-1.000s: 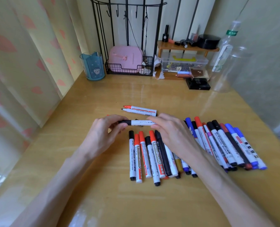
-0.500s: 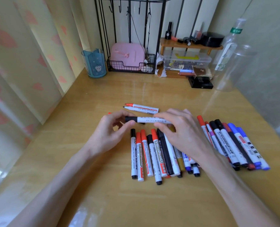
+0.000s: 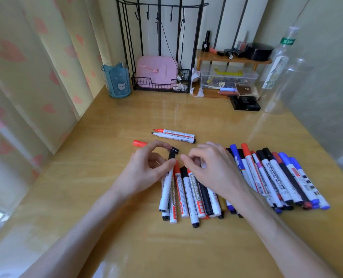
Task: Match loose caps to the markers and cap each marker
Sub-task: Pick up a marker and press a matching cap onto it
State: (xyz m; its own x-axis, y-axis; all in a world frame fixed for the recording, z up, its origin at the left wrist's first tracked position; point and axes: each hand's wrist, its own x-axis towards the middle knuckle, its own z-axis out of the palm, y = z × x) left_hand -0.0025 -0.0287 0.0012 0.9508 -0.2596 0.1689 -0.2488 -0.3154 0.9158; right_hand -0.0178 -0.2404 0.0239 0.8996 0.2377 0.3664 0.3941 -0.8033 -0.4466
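My left hand (image 3: 146, 169) pinches a white marker with a black cap (image 3: 166, 185) near its cap end; the marker lies at the left end of a row of capped markers (image 3: 192, 193). My right hand (image 3: 212, 171) hovers over that row with curled fingers and holds nothing I can see. Further right lies a second row of capped markers (image 3: 277, 177). Two uncapped markers (image 3: 176, 135), one red-tipped and one black-tipped, lie beyond my hands. On the table to the left is a loose red cap (image 3: 140, 143). A small black cap (image 3: 175, 150) sits just past the held marker.
Along the back wall stand a blue cup (image 3: 117, 81), a black wire rack (image 3: 160, 87) with a pink case, a wooden shelf over a clear box (image 3: 228, 77), a black box (image 3: 244, 104) and a clear bottle (image 3: 277, 67). A curtain hangs at left.
The black-capped marker, held crosswise by both hands, has been turned lengthwise and lowered to the left end of the row. My right hand has let go of it.
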